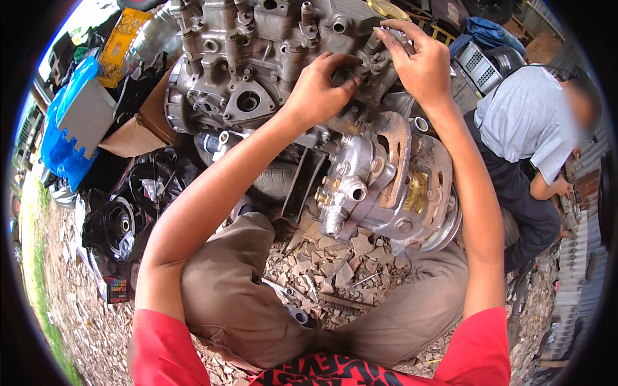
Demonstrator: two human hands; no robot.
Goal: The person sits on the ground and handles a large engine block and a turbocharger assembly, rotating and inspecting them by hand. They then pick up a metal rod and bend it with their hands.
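Observation:
A large grey metal engine block (264, 71) fills the top of the view. My left hand (322, 90) reaches its right part, thumb and forefinger curled in against the casting; whatever lies between them is hidden. Farther right and higher, my right hand (418, 61) bends its fingers and thumb together beside a short, greasy metal fitting (374, 44). Anything small in that pinch is too hard to see. Below my hands, a pump-like unit (360, 186) with brass and steel ports joins a slotted, rusty bracket (393, 151) and a pulley (444, 228).
Loose tools, including a wrench (338, 267), lie on broken stone chips between my knees. At left are a cardboard box (138, 132), a blue plastic bag (67, 151) and black bags. Another person (524, 122) crouches at right, near a white plastic crate (477, 67).

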